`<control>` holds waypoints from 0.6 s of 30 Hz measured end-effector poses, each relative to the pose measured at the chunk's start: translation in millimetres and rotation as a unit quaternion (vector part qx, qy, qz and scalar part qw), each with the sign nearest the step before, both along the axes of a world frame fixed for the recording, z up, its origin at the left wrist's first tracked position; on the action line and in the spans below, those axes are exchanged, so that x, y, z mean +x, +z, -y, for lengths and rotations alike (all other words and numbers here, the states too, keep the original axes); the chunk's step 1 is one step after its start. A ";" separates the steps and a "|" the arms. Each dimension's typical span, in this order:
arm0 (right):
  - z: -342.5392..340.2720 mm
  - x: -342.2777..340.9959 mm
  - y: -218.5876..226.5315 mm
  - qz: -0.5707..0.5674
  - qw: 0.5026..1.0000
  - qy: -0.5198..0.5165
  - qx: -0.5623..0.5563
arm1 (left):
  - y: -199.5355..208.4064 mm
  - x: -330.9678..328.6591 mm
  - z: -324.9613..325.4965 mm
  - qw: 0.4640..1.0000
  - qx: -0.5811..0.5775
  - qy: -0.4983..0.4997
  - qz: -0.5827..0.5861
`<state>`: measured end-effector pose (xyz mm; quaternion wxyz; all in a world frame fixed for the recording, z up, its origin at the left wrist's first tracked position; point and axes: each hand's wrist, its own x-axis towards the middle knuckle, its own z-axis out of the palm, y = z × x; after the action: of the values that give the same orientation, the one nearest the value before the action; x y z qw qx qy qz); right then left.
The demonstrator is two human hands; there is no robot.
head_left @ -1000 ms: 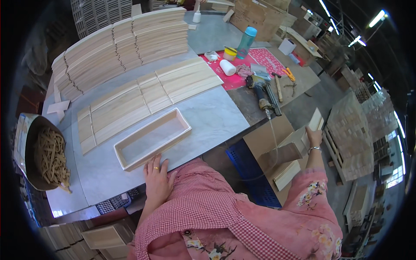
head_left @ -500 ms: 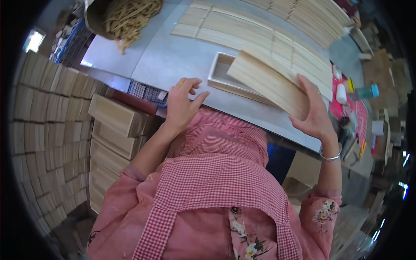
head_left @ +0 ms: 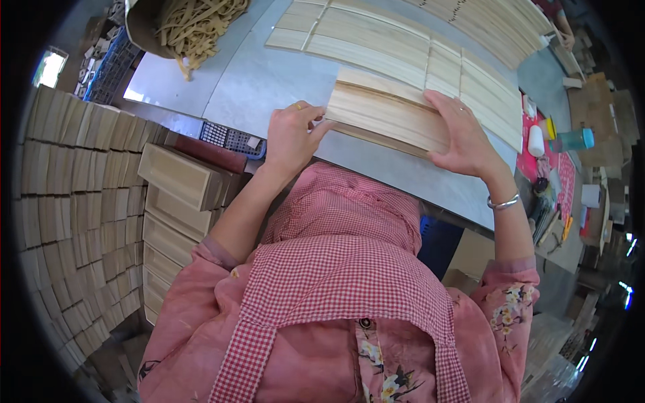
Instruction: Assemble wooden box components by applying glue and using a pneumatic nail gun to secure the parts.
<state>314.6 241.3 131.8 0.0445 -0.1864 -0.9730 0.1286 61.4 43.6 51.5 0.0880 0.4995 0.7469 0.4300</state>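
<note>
A pale wooden lid [head_left: 383, 111] lies over a long, shallow wooden box [head_left: 379, 138] near the table's front edge. The lid hides the inside of the box. My right hand [head_left: 467, 138] spans the right end of the lid, thumb on the near side and fingers on the far side. At the left end, my left hand [head_left: 290, 140] has its fingers curled, with thumb and forefinger pinching at the box's corner. Just beyond the box, thin pale wooden panels [head_left: 376, 43] lie in a row.
A container of tan elastic bands [head_left: 201, 27] stands at the far left. Open wooden boxes [head_left: 178, 178] and stacked wooden pieces [head_left: 74, 148] fill the left side. On the right are a white bottle [head_left: 535, 141] and a turquoise-capped jar [head_left: 574, 140]. Another person's arm [head_left: 564, 30] shows at the far right.
The lid has come down from a tilted position onto the box, covering its opening. My left hand has moved right to the box's end, its fingers closing. My right hand has shifted slightly left.
</note>
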 end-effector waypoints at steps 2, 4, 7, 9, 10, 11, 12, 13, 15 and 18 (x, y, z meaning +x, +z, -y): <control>-0.9 0.6 -3.7 0.008 1.000 0.002 -0.001 | 1.8 0.7 -1.2 0.999 0.012 -0.004 -0.030; -1.5 1.7 -7.0 0.016 1.000 0.005 -0.002 | 3.5 2.0 -1.6 0.998 0.024 -0.008 -0.059; -3.7 2.2 -11.7 0.014 1.000 0.009 0.008 | 6.6 3.7 -1.5 0.998 0.024 -0.011 -0.061; -5.3 2.6 -15.2 0.012 1.000 0.017 0.020 | 7.0 4.7 -1.0 0.998 0.024 -0.009 -0.063; -6.6 2.7 -17.2 0.013 1.000 0.012 0.018 | 5.9 4.5 -1.2 0.998 0.023 -0.014 -0.062; -8.0 3.0 -19.6 0.014 1.000 0.018 0.020 | 4.2 4.2 -1.2 0.998 0.015 -0.012 -0.060; -9.5 3.3 -22.1 0.016 0.999 0.025 0.022 | 2.5 3.9 -1.2 0.998 0.007 -0.010 -0.058; -10.8 3.5 -24.4 0.018 0.999 0.031 0.023 | 0.8 3.4 -1.1 0.998 -0.001 -0.008 -0.056; -10.9 2.8 -27.9 0.020 0.999 0.029 0.022 | -1.2 2.8 0.3 0.998 -0.010 -0.015 -0.054; -8.1 -1.2 -25.9 0.007 0.997 0.044 0.057 | -1.4 2.9 0.0 0.998 -0.002 -0.012 -0.063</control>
<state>313.4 249.5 106.0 0.0427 -0.1411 -0.9863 0.0739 64.4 43.6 50.1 0.0468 0.5342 0.7459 0.3950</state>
